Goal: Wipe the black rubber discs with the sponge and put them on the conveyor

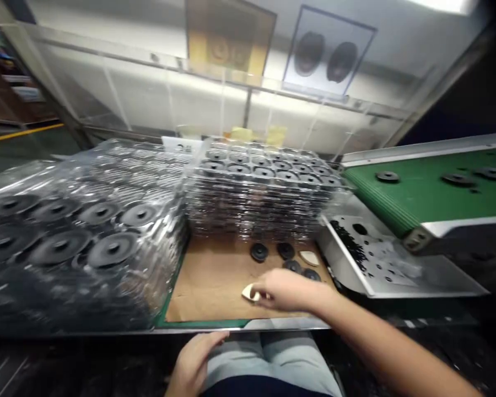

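My right hand (pixel 287 289) is closed around a small cream-coloured piece with a pointed end (pixel 248 292), low over the brown cardboard sheet (pixel 210 275). A similar flat cream piece (pixel 310 258) lies farther back to the right. Round black discs with raised centres lie beyond my right hand, one black disc (pixel 259 252) on its own and another (pixel 286 251) beside it. Two more sit partly behind my wrist. My left hand (pixel 195 361) holds nothing; its fingers stretch along the front edge of the bench, above my lap.
Clear plastic trays of black discs (pixel 264 198) are stacked at the back. More trays (pixel 111 248) fill the left side. A green conveyor belt (pixel 430 190) carries several black parts on the right. Below it, a metal tray (pixel 430 275) holds small black pieces.
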The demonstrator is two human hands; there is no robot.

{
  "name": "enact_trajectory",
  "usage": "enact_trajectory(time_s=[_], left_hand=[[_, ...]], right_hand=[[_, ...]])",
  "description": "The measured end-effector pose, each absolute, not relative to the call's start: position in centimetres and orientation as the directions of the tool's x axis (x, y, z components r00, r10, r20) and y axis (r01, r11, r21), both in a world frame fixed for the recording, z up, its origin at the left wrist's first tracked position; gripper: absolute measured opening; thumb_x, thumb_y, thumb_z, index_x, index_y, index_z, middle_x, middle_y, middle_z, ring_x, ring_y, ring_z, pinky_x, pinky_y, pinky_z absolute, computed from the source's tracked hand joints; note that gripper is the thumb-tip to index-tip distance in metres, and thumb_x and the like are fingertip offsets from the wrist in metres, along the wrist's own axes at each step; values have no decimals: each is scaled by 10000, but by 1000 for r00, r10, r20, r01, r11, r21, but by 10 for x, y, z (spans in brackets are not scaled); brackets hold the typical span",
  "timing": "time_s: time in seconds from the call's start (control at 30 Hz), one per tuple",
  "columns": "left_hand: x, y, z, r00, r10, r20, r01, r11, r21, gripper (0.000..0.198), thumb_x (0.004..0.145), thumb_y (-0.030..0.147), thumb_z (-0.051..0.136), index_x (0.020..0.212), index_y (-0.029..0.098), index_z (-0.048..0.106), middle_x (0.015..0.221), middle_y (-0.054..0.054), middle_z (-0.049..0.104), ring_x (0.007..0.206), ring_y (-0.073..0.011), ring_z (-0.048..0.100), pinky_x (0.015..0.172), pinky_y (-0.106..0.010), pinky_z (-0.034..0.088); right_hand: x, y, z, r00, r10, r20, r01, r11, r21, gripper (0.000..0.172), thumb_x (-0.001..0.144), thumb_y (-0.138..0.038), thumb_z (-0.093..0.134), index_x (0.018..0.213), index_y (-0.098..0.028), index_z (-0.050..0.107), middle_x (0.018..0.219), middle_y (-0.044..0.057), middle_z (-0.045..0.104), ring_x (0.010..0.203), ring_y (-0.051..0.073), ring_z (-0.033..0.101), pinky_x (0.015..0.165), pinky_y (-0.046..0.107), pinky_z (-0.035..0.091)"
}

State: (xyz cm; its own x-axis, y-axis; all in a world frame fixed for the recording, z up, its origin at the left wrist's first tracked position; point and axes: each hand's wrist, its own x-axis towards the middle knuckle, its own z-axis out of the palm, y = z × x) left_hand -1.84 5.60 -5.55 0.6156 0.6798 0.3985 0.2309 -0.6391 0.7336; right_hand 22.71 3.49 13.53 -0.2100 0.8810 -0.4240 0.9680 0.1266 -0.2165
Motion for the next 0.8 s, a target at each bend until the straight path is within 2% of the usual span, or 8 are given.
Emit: enact_trajectory(time_s=[0.1,0.17,0.33,0.43,0.57,0.63,0.7,0.8], left_hand=[[6,100,-23,710,562,425,176,-726,665,355,913,404,388,1096,297,673,837,-26,763,753,-160,704,712,-232,561],[21,130,-13,737,528,422,220,-778,588,327,880,399,468,1146,306,636,894,-7,765,788,-161,709,708,-219,559],[57,170,-31,626,622,469,431,-778,457,334,857,425,466,972,208,693,958,-96,755,864,-271,706,766,-380,572],[65,169,-51,548,681,486,545,-731,411,316,862,365,441,953,202,696,997,-123,742,893,-321,690,749,-462,557],[62,167,-61,560,664,495,552,-745,375,286,862,340,444,979,233,682,1028,-84,737,922,-291,682,772,-437,552],[58,169,-60,583,621,523,528,-780,337,267,867,322,449,982,233,673,1026,-77,737,921,-267,684,781,-412,553],[58,171,-58,591,592,548,515,-800,308,251,869,296,453,980,231,669,1019,-77,736,909,-257,687,781,-404,552],[61,171,-54,569,624,536,528,-777,344,249,861,272,451,949,220,679,1008,-90,736,901,-266,686,793,-425,544]], right_hand=[[282,45,201,-90,976,-199,995,77,-69,184,898,-218,526,992,-188,681,952,26,672,963,184,602,870,345,459],[328,52,237,15,998,-60,999,-13,34,207,887,-227,534,1017,-170,683,989,36,661,1039,211,564,914,378,427],[459,60,285,280,942,183,934,-311,174,325,802,-167,605,1116,-96,651,1197,99,599,1211,277,457,1008,475,342],[531,55,290,428,873,236,864,-471,177,419,842,-202,508,1196,6,596,1320,187,511,1294,346,377,1028,452,301],[596,45,275,578,759,301,761,-634,137,597,813,-306,563,1266,78,501,1423,303,355,1315,471,281,1006,517,311],[616,42,263,617,717,324,733,-674,97,744,773,-417,571,1241,153,475,1368,390,357,1264,488,352,938,494,368],[628,40,257,624,704,337,736,-675,48,867,733,-512,516,1186,226,468,1251,431,445,1174,462,468,846,443,411],[635,38,268,554,728,404,800,-599,-19,894,682,-575,525,1145,189,530,1242,415,471,1151,435,504,824,432,410]])
